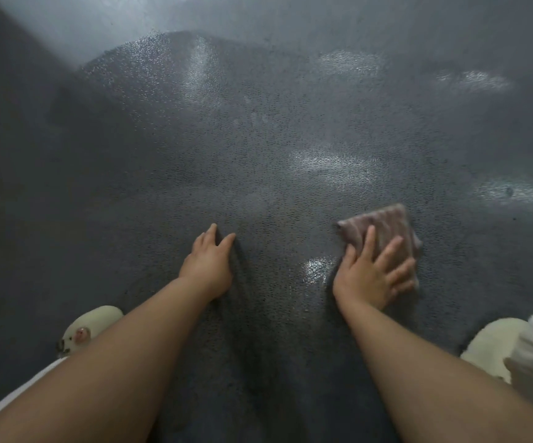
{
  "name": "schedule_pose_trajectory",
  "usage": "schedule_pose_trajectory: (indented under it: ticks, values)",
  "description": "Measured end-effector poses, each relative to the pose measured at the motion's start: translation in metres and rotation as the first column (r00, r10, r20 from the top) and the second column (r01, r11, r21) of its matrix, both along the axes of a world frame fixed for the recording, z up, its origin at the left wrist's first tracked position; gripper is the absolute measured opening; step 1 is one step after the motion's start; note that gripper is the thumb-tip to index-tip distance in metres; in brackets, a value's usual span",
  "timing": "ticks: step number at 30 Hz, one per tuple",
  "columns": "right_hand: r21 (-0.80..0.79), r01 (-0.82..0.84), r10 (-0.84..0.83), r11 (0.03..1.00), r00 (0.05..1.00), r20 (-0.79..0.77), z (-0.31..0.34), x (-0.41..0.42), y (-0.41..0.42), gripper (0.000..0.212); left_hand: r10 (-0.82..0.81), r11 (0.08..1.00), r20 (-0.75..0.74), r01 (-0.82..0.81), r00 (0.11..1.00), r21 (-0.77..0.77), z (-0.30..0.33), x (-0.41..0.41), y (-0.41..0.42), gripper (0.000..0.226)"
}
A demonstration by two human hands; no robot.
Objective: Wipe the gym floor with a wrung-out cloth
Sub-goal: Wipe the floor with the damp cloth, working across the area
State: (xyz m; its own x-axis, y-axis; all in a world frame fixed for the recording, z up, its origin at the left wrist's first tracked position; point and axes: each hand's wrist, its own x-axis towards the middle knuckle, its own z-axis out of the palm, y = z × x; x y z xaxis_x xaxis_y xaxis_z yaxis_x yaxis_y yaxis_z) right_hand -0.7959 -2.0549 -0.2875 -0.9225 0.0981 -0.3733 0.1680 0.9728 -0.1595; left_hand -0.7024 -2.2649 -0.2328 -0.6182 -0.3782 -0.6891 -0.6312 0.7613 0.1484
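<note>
Floor [258, 139], dark and pebbled (wet sheen in patches), filled the view. Pale slippers [89, 327] flanked it. Right hand [370, 276] pressed, fingers spread, on the striped cloth [383, 225]; left hand [209, 263] lay flat beside the cloth, fingers nearly together.

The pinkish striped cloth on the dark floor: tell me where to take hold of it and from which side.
Take the pinkish striped cloth from above, pinching its far edge, the bare part beyond the fingers. It lies flat on the dark speckled floor with the right hand spread, palm down, over its near half, so only the far strip and corners seem free.
</note>
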Motion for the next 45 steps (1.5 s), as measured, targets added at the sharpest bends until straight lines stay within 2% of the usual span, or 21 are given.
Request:
schedule_pose_trajectory:
  ticks: [1,3,8,12,16,18,19,21,23,26,28,30,31,33,34,35,36,39,41,43,45]
  values:
    - [-0.015,0.083,-0.083,0.996,0.997,0.000,0.001,0.014,-0.002,0.057,-0.006,1.000,0.000,0.006,1.000,0.002,-0.001,0.002,0.000,0.068]
    - [-0.044,0.146,-0.146,0.988,0.989,0.013,0.004,0.042,-0.014,0.058,-0.009,1.000,-0.003,0.009,1.000,-0.004,-0.001,0.004,0.002,0.069]
    - [-0.062,0.071,-0.068,0.995,0.996,0.052,-0.001,0.062,-0.046,0.060,0.027,0.997,-0.077,-0.032,0.997,-0.067,-0.004,0.003,0.006,0.062]
    - [-0.014,-0.192,0.192,0.981,0.980,0.049,-0.001,0.016,-0.057,0.057,0.026,0.997,-0.130,-0.036,0.991,-0.075,-0.004,0.002,-0.002,0.055]
    - [-0.027,-0.456,0.456,0.890,0.887,0.067,0.007,-0.010,-0.079,0.055,0.069,0.996,-0.204,-0.080,0.976,-0.043,-0.003,0.005,-0.015,0.054]
    - [-0.040,-0.638,0.639,0.769,0.769,0.036,0.006,0.004,-0.085,0.053,0.113,0.992,-0.239,-0.124,0.964,-0.028,-0.002,0.008,-0.020,0.053]
    - [-0.046,-0.751,0.751,0.658,0.660,-0.028,0.004,0.018,-0.086,0.052,0.132,0.989,-0.254,-0.144,0.958,-0.031,-0.001,0.009,-0.021,0.053]
    - [-0.050,-0.925,0.920,0.378,0.381,-0.091,-0.001,0.049,-0.088,0.053,0.168,0.981,-0.271,-0.187,0.948,-0.046,-0.002,0.013,-0.025,0.051]
    - [-0.033,-0.985,0.981,0.171,0.173,-0.090,-0.005,0.065,-0.089,0.052,0.187,0.975,-0.272,-0.213,0.944,-0.068,-0.004,0.017,-0.029,0.048]
    - [-0.032,-0.998,0.992,0.063,0.066,-0.111,-0.010,0.045,-0.097,0.051,0.167,0.978,-0.281,-0.196,0.945,-0.078,-0.007,0.016,-0.038,0.046]
    - [-0.013,-0.996,0.990,0.087,0.088,-0.113,-0.010,0.021,-0.107,0.051,0.175,0.976,-0.299,-0.204,0.938,-0.070,-0.007,0.013,-0.044,0.047]
    - [0.059,-0.971,0.963,0.230,0.218,-0.160,-0.006,-0.009,-0.123,0.050,0.168,0.977,-0.299,-0.200,0.939,-0.076,-0.007,0.007,-0.053,0.053]
    - [0.072,-0.930,0.928,0.361,0.351,-0.123,-0.005,-0.024,-0.130,0.051,0.156,0.978,-0.285,-0.188,0.946,-0.091,-0.006,0.004,-0.057,0.058]
    - [0.028,-0.753,0.753,0.657,0.656,-0.048,0.001,-0.045,-0.144,0.054,0.152,0.975,-0.249,-0.187,0.956,-0.121,-0.005,-0.002,-0.065,0.066]
    - [0.015,-0.674,0.674,0.738,0.738,-0.030,0.004,-0.047,-0.151,0.055,0.159,0.971,-0.226,-0.194,0.961,-0.140,-0.004,-0.005,-0.069,0.070]
    - [-0.002,-0.644,0.644,0.765,0.765,-0.021,0.007,-0.043,-0.157,0.056,0.167,0.965,-0.197,-0.201,0.966,-0.168,-0.005,-0.007,-0.073,0.073]
    - [-0.021,-0.666,0.666,0.746,0.746,-0.010,0.007,-0.034,-0.162,0.057,0.180,0.957,-0.161,-0.211,0.970,-0.199,-0.005,-0.007,-0.077,0.076]
    - [-0.019,-0.826,0.825,0.563,0.563,-0.039,0.003,-0.012,-0.167,0.057,0.274,0.938,-0.068,-0.282,0.959,-0.203,-0.008,-0.007,-0.085,0.080]
    - [0.025,-0.861,0.860,0.509,0.507,-0.065,0.001,-0.032,-0.173,0.055,0.298,0.938,-0.054,-0.303,0.953,-0.170,-0.010,-0.010,-0.087,0.078]
    - [0.051,-0.836,0.836,0.547,0.542,-0.081,-0.004,-0.068,-0.187,0.054,0.297,0.940,-0.051,-0.301,0.954,-0.163,-0.010,-0.014,-0.089,0.074]
    - [0.044,-0.765,0.766,0.643,0.640,-0.065,-0.006,-0.107,-0.207,0.053,0.292,0.942,-0.034,-0.293,0.956,-0.165,-0.010,-0.017,-0.090,0.071]
